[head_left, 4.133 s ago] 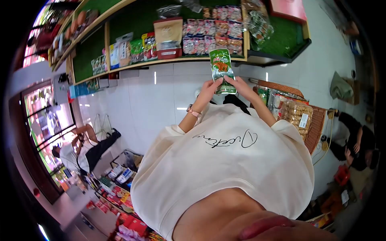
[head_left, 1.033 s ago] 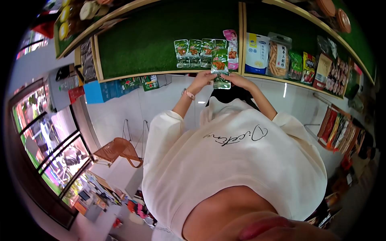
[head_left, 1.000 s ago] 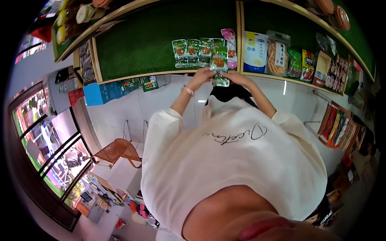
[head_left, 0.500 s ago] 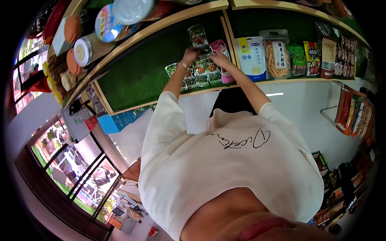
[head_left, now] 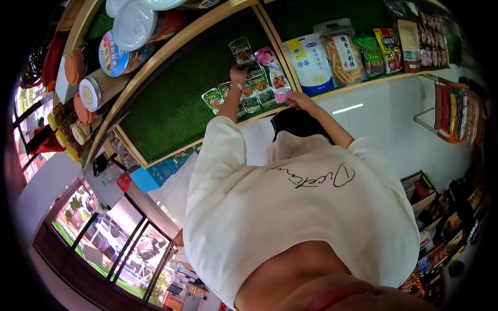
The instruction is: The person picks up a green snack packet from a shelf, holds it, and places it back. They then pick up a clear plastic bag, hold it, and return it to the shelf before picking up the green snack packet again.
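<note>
My left hand (head_left: 238,74) is closed at the lower edge of a small dark green packet (head_left: 241,50) on the green-lined shelf; its fingertips are partly hidden. Below and beside this hand, several small green packets (head_left: 249,98) stand in rows. A long pink packet (head_left: 279,81) leans at their right, near the wooden divider. At the shelf's front edge, my right hand (head_left: 302,101) has its fingers bent together at the bottom corner of the pink packet.
Right of the wooden divider (head_left: 280,47) are a white-and-blue pouch (head_left: 309,65), a bag of stick snacks (head_left: 342,58) and several smaller packets. Lidded jars (head_left: 91,93) line the upper left shelf. A wire rack of packets (head_left: 450,113) hangs at the right.
My right hand has moved away from the dark green packet, down and right to the pink packet's bottom corner. My left hand stays by the dark green packet. The view has shifted and turned slightly.
</note>
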### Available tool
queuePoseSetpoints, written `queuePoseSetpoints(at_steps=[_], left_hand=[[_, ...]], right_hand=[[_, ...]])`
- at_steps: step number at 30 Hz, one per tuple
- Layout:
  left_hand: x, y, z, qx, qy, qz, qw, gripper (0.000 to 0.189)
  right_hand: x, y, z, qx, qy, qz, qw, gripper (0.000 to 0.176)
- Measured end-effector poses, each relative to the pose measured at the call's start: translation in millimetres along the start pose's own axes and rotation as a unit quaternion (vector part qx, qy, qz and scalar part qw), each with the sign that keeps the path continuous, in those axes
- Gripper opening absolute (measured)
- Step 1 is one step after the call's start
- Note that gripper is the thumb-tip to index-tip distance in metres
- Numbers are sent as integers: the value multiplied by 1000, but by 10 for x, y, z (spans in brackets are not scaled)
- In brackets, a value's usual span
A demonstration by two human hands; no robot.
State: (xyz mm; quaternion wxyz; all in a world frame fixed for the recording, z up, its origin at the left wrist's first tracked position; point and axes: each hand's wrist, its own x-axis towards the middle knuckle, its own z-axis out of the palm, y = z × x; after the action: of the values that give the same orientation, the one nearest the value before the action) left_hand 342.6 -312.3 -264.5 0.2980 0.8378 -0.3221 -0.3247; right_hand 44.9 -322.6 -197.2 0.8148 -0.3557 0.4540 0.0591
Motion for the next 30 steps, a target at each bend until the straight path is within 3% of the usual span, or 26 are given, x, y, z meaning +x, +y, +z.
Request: queuePoseSetpoints(at_steps=[1, 5, 6, 9, 13, 14, 16, 19, 22, 23, 25, 27, 28, 30], left_hand=[[-17, -6, 7, -18, 14, 1, 1000, 31], [-490, 87, 60, -17, 304, 35, 952, 31], [-762, 148, 2, -104, 234, -5, 967, 40], [-1391, -202, 41, -62, 147, -45, 986, 35], [-2354, -691, 184, -59, 97, -49, 992, 30], [-2572, -834, 216, -98, 90, -28, 991, 29], [-2996, -1145, 227, 75, 54, -48, 995, 30], [-3355, -1202, 149, 94, 38, -78, 992, 25], [-3303, -1310, 151, 29, -193, -152, 969, 25], [-3217, -1354, 165, 84, -245, 2, 966, 26], [-2985, -1436, 299, 177, -329, 304, 877, 29], [-2786, -954, 365, 160, -399, 82, 899, 29], [-2748, -590, 437, 88, -348, -118, 926, 28], [-2564, -256, 661, 20, -329, -119, 937, 27]], right_hand=[[-203, 21, -41, 4, 61, 11, 998, 25], [-769, 554, -458, 30, 221, 25, 974, 29], [-843, 785, -602, 21, 262, 25, 964, 30], [-913, 1691, -1099, -90, 342, 46, 934, 31], [-1321, 2189, -1180, -216, 277, 149, 924, 36], [-1399, 2210, -1152, -191, 275, 126, 934, 36], [-1592, 2260, -1007, -137, 272, 80, 949, 36], [-1774, 2221, -889, -54, 302, 75, 949, 36], [-1883, 2392, -942, -18, 312, 46, 949, 33], [-1900, 2488, -1010, -6, 312, 36, 949, 33], [-2036, 2557, -1070, 24, 323, 31, 946, 31], [-2146, 2725, -1207, 45, 330, 25, 942, 31], [-2205, 2778, -1291, 34, 342, 31, 938, 31], [-2370, 2883, -1493, 58, 366, 35, 928, 31]])
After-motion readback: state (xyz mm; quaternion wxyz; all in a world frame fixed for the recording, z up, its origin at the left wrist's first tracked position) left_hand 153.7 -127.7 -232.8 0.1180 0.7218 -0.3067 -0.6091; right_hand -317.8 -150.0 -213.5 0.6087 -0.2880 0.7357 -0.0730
